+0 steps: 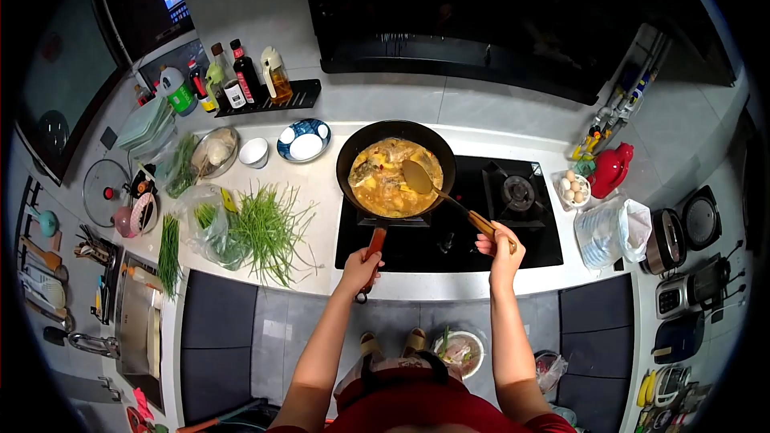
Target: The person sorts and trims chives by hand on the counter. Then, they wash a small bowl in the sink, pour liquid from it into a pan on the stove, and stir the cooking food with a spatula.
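A dark wok sits over the left burner of the black gas stove, holding an orange-brown stew with chunks in it. My left hand is closed round the wok's reddish wooden handle at the counter's front edge. In my right hand is the wooden handle of a spatula, whose broad brown head rests in the stew, right of the wok's middle. The spatula's shaft crosses the wok's right rim.
Left of the stove lie loose green stalks, a blue-patterned plate and a white bowl. Bottles stand on a black wall shelf. A bowl of eggs and a plastic bag are on the right. A basin is on the floor.
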Available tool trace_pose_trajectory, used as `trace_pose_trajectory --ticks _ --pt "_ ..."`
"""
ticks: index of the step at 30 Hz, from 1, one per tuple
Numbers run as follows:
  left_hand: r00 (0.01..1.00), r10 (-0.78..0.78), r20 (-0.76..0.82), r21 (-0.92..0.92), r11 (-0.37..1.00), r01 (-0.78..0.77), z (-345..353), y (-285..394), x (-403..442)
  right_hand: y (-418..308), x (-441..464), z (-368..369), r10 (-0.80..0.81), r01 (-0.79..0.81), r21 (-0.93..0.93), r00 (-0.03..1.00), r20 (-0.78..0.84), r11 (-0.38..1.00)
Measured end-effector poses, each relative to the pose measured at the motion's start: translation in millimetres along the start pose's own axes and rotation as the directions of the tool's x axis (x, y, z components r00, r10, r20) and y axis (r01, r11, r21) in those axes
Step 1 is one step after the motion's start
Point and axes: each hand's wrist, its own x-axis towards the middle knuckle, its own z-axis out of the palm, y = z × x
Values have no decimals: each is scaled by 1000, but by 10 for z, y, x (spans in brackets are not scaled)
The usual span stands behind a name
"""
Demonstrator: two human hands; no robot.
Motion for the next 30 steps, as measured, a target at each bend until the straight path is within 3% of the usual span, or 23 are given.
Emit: trace_pose_trajectory --ticks 6,9,19,30 --pt "1000 -3 -1 -2 1000 3 7 32 -22 -72 -32 26 20 -20 40 1000 -4 999" --pt "1000 6 -3 -2 1000 -6 11 25 -28 50 3 77 -76 76 -5 997 -16 997" --pt "1000 6 0 -8 1000 -6 1 11 -21 175 49 72 -58 59 -48 998 22 997" --pt "1000 0 3 -12 1000 0 7 33 -30 -13 30 3 66 -69 49 996 58 996"
